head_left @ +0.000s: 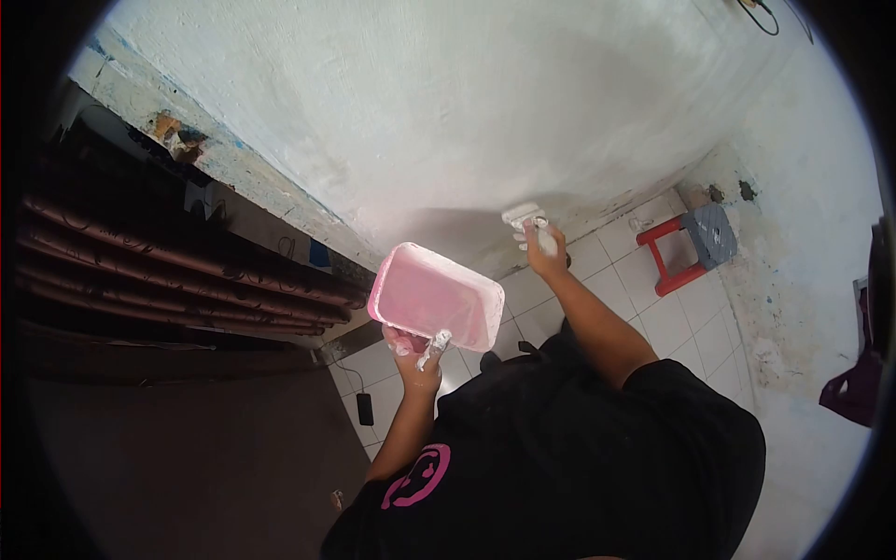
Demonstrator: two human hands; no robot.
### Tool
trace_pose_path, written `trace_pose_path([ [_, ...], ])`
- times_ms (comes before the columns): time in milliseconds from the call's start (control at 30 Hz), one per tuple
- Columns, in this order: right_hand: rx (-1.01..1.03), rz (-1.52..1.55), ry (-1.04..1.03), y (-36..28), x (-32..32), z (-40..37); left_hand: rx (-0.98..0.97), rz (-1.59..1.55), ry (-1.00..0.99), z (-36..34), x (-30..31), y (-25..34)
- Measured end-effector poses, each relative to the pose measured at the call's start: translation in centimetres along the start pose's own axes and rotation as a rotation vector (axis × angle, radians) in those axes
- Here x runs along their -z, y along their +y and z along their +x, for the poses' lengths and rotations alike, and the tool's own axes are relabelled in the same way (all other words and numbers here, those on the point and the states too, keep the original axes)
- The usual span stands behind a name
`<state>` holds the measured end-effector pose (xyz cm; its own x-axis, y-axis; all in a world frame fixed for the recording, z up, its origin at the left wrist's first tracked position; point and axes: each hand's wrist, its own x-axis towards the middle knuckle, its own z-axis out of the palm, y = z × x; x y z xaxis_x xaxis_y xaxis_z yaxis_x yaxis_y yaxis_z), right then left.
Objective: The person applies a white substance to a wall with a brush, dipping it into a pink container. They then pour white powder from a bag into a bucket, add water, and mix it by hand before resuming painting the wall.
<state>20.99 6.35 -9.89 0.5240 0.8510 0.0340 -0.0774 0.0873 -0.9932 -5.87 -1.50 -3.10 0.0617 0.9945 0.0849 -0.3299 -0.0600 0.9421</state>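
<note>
My left hand (417, 359) grips the lower rim of a pink plastic tub (439, 289), its thumb smeared with thick white paint. White residue coats the tub's inner walls and rim, and the tub is tilted so its inside faces me. Closed around a white-coated paintbrush (521, 213) is my right hand (546, 247), whose fingers also carry white paint. The brush head is close to the lower part of the white wall (467, 121), to the right of the tub.
A red and grey stool (714, 236) stands on the tiled floor (532, 299) at right. Dark red curtains (168, 271) hang at left beside a chipped wall edge (224, 154). A black phone (365, 409) with a cable hangs low at left. Dark purple cloth (849, 383) hangs far right.
</note>
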Motion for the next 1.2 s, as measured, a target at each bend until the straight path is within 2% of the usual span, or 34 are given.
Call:
trace_pose_path([
  [33,-0.183,-0.045,0.013,-0.1,0.1,0.1,0.005,0.004,-0.001,-0.1,0.3,0.1],
  [67,-0.090,-0.056,-0.013,-0.5,0.5,0.9,0.010,0.006,0.007,-0.1,0.5,0.0],
  [133,0.326,-0.071,0.076,-5.3,0.0,3.1,0.018,0.005,0.022,-0.2,0.8,-0.4],
  [200,0.519,0.036,0.093,-13.4,-0.7,3.6,0.095,0.011,0.035,-0.5,1.1,-0.8],
  [233,0.517,0.037,0.092,-15.6,-0.5,3.3,0.097,0.012,0.037,-0.7,1.0,-0.7],
  [300,0.774,-0.178,0.098,-18.0,-0.3,3.1,0.225,-0.094,0.070,-0.7,0.3,-0.1],
  [333,0.871,-0.236,0.072,-17.1,-0.5,3.4,0.222,-0.094,0.072,-0.6,0.1,-0.1],
  [367,0.845,-0.068,0.038,-13.1,-0.7,4.4,0.235,-0.102,0.081,-0.7,0.0,0.0],
  [467,0.729,-0.486,-0.094,-4.7,-0.5,1.3,0.255,-0.117,0.112,-1.0,-0.2,0.2],
  [500,0.612,-0.357,-0.127,0.0,-0.6,0.3,0.257,-0.130,0.124,-1.0,-0.2,0.2],
  [533,0.589,-0.623,-0.148,0.5,-0.6,-1.0,0.258,-0.127,0.136,-1.2,-0.1,0.1],
  [567,0.584,-0.618,-0.157,1.2,-0.7,-1.4,0.278,-0.108,0.141,-1.3,0.1,0.1],
  [633,0.308,-0.573,-0.088,3.3,-1.1,-1.7,0.296,-0.083,0.150,-1.5,0.8,0.1],
  [667,0.579,-0.369,-0.002,4.2,-1.6,-1.1,0.293,-0.063,0.143,-1.6,1.3,-0.1],
  [700,0.577,-0.365,-0.007,2.5,-1.9,-0.4,0.291,-0.044,0.136,-1.8,1.6,-0.2],
  [767,0.583,-0.234,-0.113,-5.8,-2.4,0.5,0.304,-0.066,0.168,-2.1,1.3,0.4],
  [833,0.817,-0.114,-0.032,-11.7,-3.1,1.0,0.309,-0.092,0.192,-2.2,1.1,0.5],
  [867,0.910,-0.177,-0.058,-12.6,-2.6,1.3,0.316,-0.094,0.190,-2.4,1.2,0.3],
  [967,0.972,-0.238,-0.123,-8.6,-2.9,2.1,0.301,-0.067,0.187,-2.7,1.4,-0.4],
  [1000,0.515,0.043,-0.217,-4.0,-3.1,0.9,0.285,-0.039,0.185,-2.9,1.5,-0.5],
  [1033,0.685,-0.123,-0.214,-1.6,-3.3,0.1,0.288,-0.038,0.185,-3.3,1.7,-0.4],
  [1100,0.582,-0.370,-0.356,2.2,-2.5,-2.0,0.286,-0.034,0.191,-3.3,1.6,-0.3],
  [1167,0.717,-0.233,-0.116,4.8,-4.0,-2.1,0.283,-0.071,0.190,-3.3,1.7,-0.3],
  [1200,0.715,-0.229,-0.117,4.0,-4.7,-1.8,0.284,-0.104,0.188,-3.4,1.8,-0.3],
])
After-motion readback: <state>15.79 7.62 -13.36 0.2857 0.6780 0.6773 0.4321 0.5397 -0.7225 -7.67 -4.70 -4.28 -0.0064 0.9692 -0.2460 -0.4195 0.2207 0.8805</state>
